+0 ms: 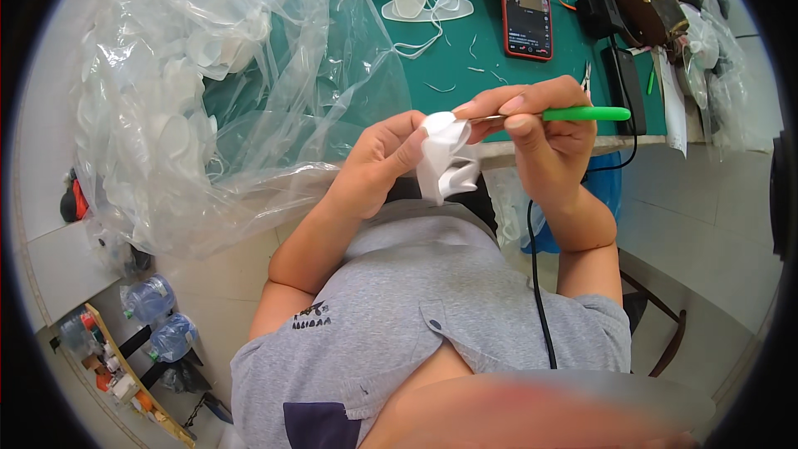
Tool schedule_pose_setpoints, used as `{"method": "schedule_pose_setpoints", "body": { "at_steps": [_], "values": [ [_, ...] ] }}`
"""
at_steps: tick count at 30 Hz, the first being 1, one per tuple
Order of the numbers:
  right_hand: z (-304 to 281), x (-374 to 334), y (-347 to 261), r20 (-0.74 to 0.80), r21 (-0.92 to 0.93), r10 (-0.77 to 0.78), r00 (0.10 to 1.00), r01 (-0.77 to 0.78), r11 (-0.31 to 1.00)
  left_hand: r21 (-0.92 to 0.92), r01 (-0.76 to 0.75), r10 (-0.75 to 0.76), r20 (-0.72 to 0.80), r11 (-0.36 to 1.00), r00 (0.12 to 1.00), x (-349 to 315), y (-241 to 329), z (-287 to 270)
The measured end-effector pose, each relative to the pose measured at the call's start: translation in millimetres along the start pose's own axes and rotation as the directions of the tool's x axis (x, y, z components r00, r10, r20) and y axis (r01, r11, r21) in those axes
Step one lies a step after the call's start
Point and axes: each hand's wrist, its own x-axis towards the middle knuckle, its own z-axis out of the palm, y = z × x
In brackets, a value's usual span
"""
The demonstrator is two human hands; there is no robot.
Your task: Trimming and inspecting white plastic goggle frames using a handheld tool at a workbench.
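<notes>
My left hand [378, 162] pinches a soft white, curled piece [445, 150] between thumb and fingers, just past the table's near edge. Loose folds of the piece hang down and are slightly blurred. In my right hand [540, 129] is a slim tool with a green handle [605, 114] and a thin metal shaft. Its handle end points right, while the shaft reaches left to the upper side of the white piece. My right fingertips close round the shaft near the piece; the tool's tip is hidden.
A big clear plastic bag [291, 108] of white pieces spreads over the table's left. More white pieces [416, 0] lie at the back, with thin trimmings [440, 88] on the green mat [465, 58]. Back right are a red-framed phone [526, 17], a black cable [532, 266] and a brown bag [644, 0].
</notes>
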Motion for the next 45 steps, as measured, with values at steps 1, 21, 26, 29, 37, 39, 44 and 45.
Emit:
{"method": "schedule_pose_setpoints", "body": {
  "at_steps": [1, 21, 26, 29, 37, 39, 44, 45],
  "values": [
    [-1.5, 0.8, -1.3, -0.020, -0.013, -0.003, 1.000, 0.002, 1.000, -0.047, 0.047, -0.046, 0.018, 0.998, 0.999, -0.8, 2.0, 0.6],
    [-2.6, 5.4, 13.1, 0.221, -0.649, -0.136, 0.966, 0.250, 0.718, -0.404, 0.026, -0.106, -0.176, 0.914, 0.979, -3.7, 4.4, -22.8],
    [7.7, 6.1, 28.1, 0.433, -0.734, -0.183, 0.883, 0.463, 0.497, -0.426, 0.009, -0.081, -0.152, 0.905, 0.985, 0.4, 6.8, -19.2],
    [2.6, 3.1, 35.1, 0.499, -0.732, -0.186, 0.847, 0.526, 0.432, -0.450, -0.003, -0.109, -0.223, 0.893, 0.969, -0.4, 5.3, -11.9],
    [2.8, 1.2, 39.3, 0.529, -0.720, -0.255, 0.809, 0.587, 0.371, -0.470, 0.007, -0.118, -0.208, 0.882, 0.971, 3.4, 3.1, -6.9],
    [0.8, 0.7, 36.3, 0.529, -0.722, -0.248, 0.811, 0.584, 0.372, -0.465, 0.010, -0.148, -0.261, 0.885, 0.954, 6.4, 0.7, -3.7],
    [-8.9, 5.7, 30.6, 0.458, -0.756, -0.251, 0.853, 0.522, 0.395, -0.401, -0.036, -0.041, -0.184, 0.916, 0.982, 11.9, -6.4, -1.2],
    [-14.7, 8.7, 30.0, 0.381, -0.791, -0.263, 0.886, 0.460, 0.403, -0.400, -0.035, -0.042, -0.183, 0.916, 0.982, 12.3, -5.6, 0.8]
  ]
}}
